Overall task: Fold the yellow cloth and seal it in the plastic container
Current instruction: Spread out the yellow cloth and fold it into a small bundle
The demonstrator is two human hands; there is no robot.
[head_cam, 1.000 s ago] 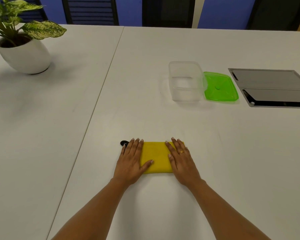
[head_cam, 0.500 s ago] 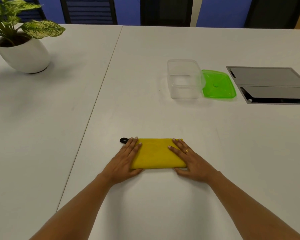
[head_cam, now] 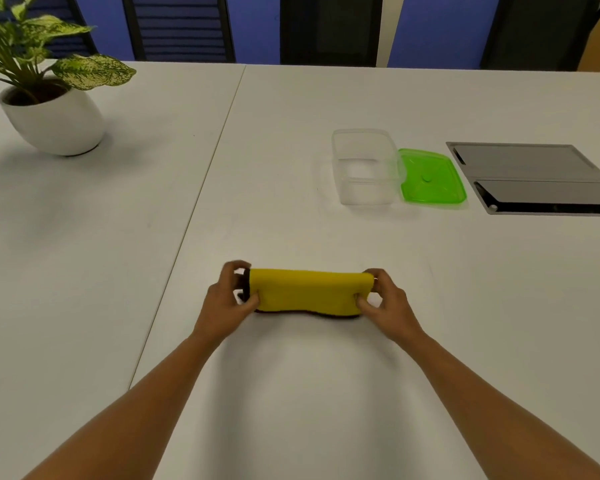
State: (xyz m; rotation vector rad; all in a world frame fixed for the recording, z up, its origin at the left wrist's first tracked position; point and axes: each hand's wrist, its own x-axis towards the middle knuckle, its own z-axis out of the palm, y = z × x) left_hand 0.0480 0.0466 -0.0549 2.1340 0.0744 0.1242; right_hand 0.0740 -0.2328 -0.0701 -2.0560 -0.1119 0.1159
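Observation:
The folded yellow cloth (head_cam: pixel 307 289) is a narrow band lifted just off the white table, a shadow under it. My left hand (head_cam: pixel 227 303) pinches its left end, where a small black loop shows. My right hand (head_cam: pixel 387 303) pinches its right end. The clear plastic container (head_cam: pixel 364 168) stands open and empty far right of centre, well beyond the cloth. Its green lid (head_cam: pixel 430 176) lies flat on the table, touching the container's right side.
A potted plant in a white pot (head_cam: pixel 54 123) stands at the far left. A grey flat panel (head_cam: pixel 534 178) lies at the right edge, beside the lid. A seam (head_cam: pixel 194 206) runs between two tabletops. Dark chairs (head_cam: pixel 329 29) line the far side.
Both hands lay flat on the cloth before; they have slid outward to its ends, gripped them, and raised the cloth slightly off the table.

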